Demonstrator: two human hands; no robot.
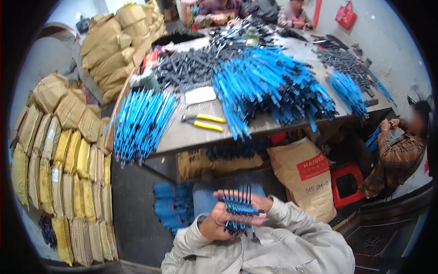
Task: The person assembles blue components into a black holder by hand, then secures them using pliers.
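In my lap, both hands are around a bundle of thin blue rods with black ends (pixel 241 208). My left hand (pixel 216 218) grips the bundle's left side with its fingers wrapped round. On the other side my right hand (pixel 260 203) is closed against it, its fingers partly hidden behind the rods. Black tips stick up above my hands and more black ends crowd below them. On the table ahead lies a large heap of similar blue rods (pixel 260 77). A smaller pile of blue rods (pixel 143 121) is at the table's left corner, near yellow-handled pliers (pixel 207 122).
Dark grey parts (pixel 187 66) cover the table (pixel 178 137) further back. Stacked paper sacks (pixel 68 150) line the left. Tied blue bundles (pixel 173 205) lie on the floor. A large paper sack (pixel 296 178) and red stool (pixel 346 185) stand right, near a seated person (pixel 397 150) holding rods.
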